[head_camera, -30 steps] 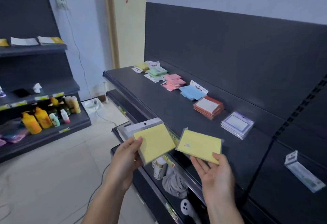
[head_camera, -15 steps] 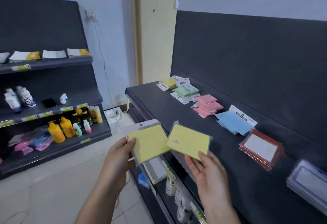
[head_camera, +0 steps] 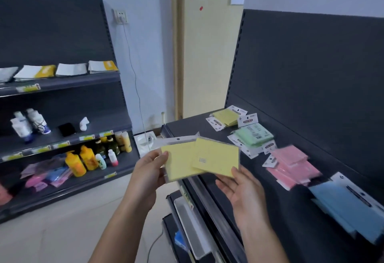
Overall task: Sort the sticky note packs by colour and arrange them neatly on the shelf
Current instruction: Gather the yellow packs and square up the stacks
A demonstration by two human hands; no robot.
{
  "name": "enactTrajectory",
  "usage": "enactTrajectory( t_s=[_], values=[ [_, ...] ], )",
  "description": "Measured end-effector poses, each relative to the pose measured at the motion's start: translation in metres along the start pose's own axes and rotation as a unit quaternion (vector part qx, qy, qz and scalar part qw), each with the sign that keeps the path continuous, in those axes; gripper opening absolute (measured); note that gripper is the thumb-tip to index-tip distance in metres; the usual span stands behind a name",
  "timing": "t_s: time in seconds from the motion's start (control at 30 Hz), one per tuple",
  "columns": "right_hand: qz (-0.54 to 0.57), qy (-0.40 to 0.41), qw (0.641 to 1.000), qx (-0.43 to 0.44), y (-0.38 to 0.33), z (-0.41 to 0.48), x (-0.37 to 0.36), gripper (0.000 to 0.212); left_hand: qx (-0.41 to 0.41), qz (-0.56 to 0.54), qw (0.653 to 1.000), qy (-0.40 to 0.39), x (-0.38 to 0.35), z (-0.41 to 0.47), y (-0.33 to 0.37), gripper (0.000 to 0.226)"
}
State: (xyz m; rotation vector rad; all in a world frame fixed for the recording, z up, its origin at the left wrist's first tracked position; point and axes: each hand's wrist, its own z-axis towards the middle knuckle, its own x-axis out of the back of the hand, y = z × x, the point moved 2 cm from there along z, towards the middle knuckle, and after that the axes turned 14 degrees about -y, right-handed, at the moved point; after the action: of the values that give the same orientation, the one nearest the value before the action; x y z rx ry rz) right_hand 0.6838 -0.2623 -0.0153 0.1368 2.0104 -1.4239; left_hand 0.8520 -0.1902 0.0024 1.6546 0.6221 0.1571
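Note:
My left hand (head_camera: 148, 171) grips a yellow sticky note pack (head_camera: 178, 163) by its left edge, thumb on top. My right hand (head_camera: 243, 190) holds a second yellow pack (head_camera: 217, 156) from below at its lower right corner; this pack overlaps the first. Both are in front of the dark shelf (head_camera: 191, 125). On the shelf lie a yellow pile (head_camera: 225, 115) at the far end, then green packs (head_camera: 252, 136), pink packs (head_camera: 291, 165) and blue packs (head_camera: 345, 202) nearest me.
A second dark shelf unit (head_camera: 62, 88) on the left carries booklets, white bottles, yellow bottles (head_camera: 81, 161) and pink pouches. A cable hangs from a wall socket (head_camera: 120, 15). Lower shelves under my hands hold a white tray (head_camera: 193, 229).
The view has swung left toward the shelf's far end. My two hands have come closer, so the right pack now overlaps the left one. The orange and purple packs have left the view.

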Motion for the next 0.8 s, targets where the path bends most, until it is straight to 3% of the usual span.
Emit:
enactTrajectory(
  t_s=[0.4, 0.6, 0.8],
  values=[
    [-0.001, 0.115, 0.993, 0.027, 0.007, 0.162, -0.053, 0.016, 0.055, 0.018, 0.994, -0.093, 0.040, 0.216, 0.031, 0.015],
    [-0.034, 0.216, 0.973, 0.075, -0.021, 0.210, -0.046, 0.019, 0.089, 0.041, 0.973, -0.211, -0.001, 0.304, 0.041, 0.019],
    [-0.100, 0.248, 0.960, 0.077, -0.035, 0.248, -0.032, 0.016, 0.099, 0.083, 0.942, -0.310, -0.058, 0.355, 0.038, 0.022]
  ],
)
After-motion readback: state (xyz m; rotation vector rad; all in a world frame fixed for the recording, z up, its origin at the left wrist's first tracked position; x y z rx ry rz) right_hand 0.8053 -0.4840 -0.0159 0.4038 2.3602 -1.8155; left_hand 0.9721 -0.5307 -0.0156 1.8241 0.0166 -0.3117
